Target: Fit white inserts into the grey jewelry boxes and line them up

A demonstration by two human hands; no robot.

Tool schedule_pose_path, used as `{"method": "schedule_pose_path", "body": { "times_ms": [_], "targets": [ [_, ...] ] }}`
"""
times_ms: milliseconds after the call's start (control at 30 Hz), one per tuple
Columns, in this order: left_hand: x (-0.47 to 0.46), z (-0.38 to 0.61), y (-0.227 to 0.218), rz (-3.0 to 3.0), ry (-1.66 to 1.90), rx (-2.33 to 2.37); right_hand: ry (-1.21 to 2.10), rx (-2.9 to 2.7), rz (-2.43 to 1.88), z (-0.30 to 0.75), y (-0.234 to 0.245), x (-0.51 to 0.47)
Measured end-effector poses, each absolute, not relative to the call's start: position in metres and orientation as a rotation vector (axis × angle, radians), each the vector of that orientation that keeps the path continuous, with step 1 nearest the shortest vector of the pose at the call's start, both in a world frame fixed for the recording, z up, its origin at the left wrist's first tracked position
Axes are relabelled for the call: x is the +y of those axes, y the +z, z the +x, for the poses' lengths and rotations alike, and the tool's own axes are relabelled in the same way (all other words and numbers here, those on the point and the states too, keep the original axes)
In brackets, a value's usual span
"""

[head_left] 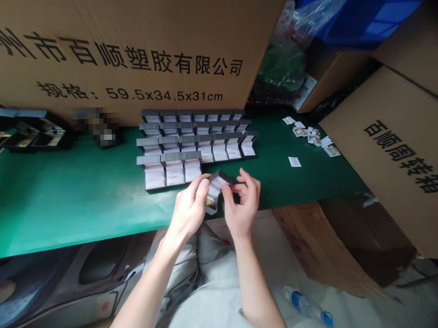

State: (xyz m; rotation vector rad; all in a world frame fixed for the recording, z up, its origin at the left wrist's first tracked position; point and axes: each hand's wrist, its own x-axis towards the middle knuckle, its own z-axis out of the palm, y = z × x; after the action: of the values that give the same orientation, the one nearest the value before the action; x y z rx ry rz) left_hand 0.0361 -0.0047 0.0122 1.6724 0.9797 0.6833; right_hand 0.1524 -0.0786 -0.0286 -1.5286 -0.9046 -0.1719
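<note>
My left hand (190,209) is closed around a small dark hinged box (213,203), which is tilted with its lid raised. Inside it show a white lining and a spot of yellow. On the box's right side, my right hand (242,204) has its thumb against the white inside of the lid and its index finger by the edge; the other fingers are curled loosely. Whether a card lies under that thumb is hidden. Just beyond my hands stand rows of similar open boxes (174,175) with white linings.
Loose white cards (295,161) and small white pieces (314,136) lie on the green tabletop (79,199) at right. Large cartons (183,20) rise behind and a carton (395,142) at right. Other dark boxes (39,130) sit at left. A plastic bottle (305,303) lies below.
</note>
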Motion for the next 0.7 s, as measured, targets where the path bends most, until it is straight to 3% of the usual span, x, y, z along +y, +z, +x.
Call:
{"method": "schedule_pose_path", "body": {
  "times_ms": [300,700],
  "targets": [
    [-0.004,0.0339,0.0088,1.591,0.629,0.927,0.058,-0.971,-1.548,0.159,-0.0249,-0.0795],
    [-0.0049,0.0331,0.0135,1.742,0.569,0.893,0.069,-0.948,-1.61,0.1591,-0.022,-0.0812]
  ]
}}
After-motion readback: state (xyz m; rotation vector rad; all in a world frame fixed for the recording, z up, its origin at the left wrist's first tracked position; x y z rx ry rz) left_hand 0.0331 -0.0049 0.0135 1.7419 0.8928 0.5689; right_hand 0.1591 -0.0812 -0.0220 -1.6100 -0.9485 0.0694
